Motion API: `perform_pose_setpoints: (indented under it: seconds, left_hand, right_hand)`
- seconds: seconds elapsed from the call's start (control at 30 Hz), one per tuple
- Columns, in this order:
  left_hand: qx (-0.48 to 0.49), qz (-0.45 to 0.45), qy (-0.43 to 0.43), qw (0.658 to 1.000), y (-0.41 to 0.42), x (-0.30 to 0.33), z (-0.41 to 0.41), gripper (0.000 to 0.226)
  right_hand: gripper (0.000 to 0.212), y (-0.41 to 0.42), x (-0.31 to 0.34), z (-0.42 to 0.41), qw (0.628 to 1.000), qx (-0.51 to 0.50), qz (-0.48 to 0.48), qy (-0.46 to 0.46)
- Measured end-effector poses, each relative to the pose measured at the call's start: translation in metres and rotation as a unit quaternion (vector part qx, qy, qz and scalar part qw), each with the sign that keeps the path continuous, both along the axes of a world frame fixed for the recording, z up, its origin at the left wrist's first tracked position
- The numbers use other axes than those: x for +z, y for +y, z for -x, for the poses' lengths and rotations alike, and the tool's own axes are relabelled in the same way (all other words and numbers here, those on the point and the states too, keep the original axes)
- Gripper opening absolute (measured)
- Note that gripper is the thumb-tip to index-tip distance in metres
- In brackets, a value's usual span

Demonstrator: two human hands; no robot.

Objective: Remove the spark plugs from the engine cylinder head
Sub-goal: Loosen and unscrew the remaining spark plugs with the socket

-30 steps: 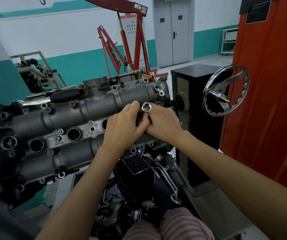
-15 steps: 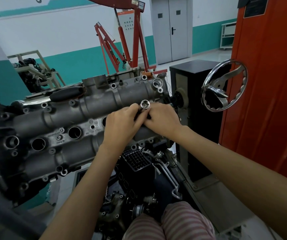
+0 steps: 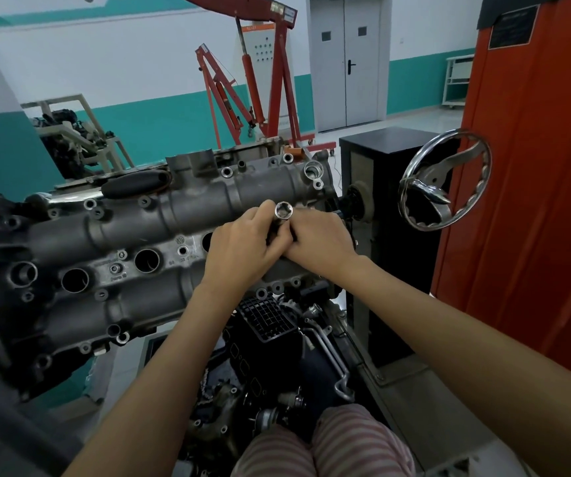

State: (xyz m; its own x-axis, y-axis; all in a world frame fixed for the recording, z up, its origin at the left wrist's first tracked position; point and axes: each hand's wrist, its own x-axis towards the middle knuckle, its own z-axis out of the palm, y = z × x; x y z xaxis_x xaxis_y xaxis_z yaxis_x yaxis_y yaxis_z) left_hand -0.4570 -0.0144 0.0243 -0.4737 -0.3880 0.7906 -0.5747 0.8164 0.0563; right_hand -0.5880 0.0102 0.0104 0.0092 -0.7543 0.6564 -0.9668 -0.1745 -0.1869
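The grey cylinder head (image 3: 132, 232) lies tilted on a stand, with open round spark plug wells (image 3: 147, 260) along its middle row. At the right end of that row a chrome socket (image 3: 283, 211) stands up with its open hex end facing me. My left hand (image 3: 242, 251) grips the socket's shaft from the left. My right hand (image 3: 318, 242) holds the same shaft from the right, its fingers touching the left hand. The lower part of the tool and the well under it are hidden by both hands. No spark plug is visible.
A chrome handwheel (image 3: 445, 182) on a black stand (image 3: 380, 156) sits just right of the hands. An orange cabinet (image 3: 535, 187) fills the right side. A red engine crane (image 3: 260, 80) stands behind the head. Engine parts and pipes (image 3: 277, 339) lie below the hands.
Both hands stay on the socket; they shifted only slightly on the tool, which remains upright over the rightmost well. The view tilted a little.
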Motion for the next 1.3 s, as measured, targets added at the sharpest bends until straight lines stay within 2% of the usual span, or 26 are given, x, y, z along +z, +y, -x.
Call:
perform_pose_setpoints:
  seconds: [0.13,0.37,0.7,0.9,1.0,1.13,1.3]
  left_hand:
    - [-0.003,0.004,0.001,1.000,0.0000,0.0000,-0.0004,0.035]
    - [0.000,-0.002,-0.004,1.000,-0.0002,-0.0007,-0.0016,0.044]
    - [0.002,-0.007,-0.004,1.000,-0.0030,-0.0005,-0.0020,0.037]
    - [-0.001,-0.022,0.003,1.000,-0.0016,-0.0001,-0.0022,0.057]
    - [-0.011,-0.016,0.012,1.000,-0.0006,0.0009,-0.0018,0.046]
    - [-0.010,-0.011,0.018,1.000,-0.0003,0.0010,-0.0005,0.033]
    - [0.001,-0.004,0.012,1.000,-0.0035,-0.0013,-0.0011,0.044]
  right_hand:
    - [0.025,0.0027,0.0005,-0.0005,0.999,0.023,0.023,-0.010]
    - [0.010,0.0049,0.0008,-0.0007,0.998,0.046,0.027,-0.027]
    - [0.025,0.0025,0.0033,-0.0006,1.000,0.004,-0.022,-0.011]
    - [0.019,0.0054,0.0016,-0.0001,0.999,0.029,-0.005,-0.020]
    - [0.015,0.0050,0.0026,0.0005,1.000,0.018,-0.016,-0.017]
    - [0.023,0.0033,0.0032,-0.0003,1.000,0.007,-0.019,-0.016]
    - [0.024,0.0053,0.0027,-0.0007,1.000,0.013,-0.008,-0.015]
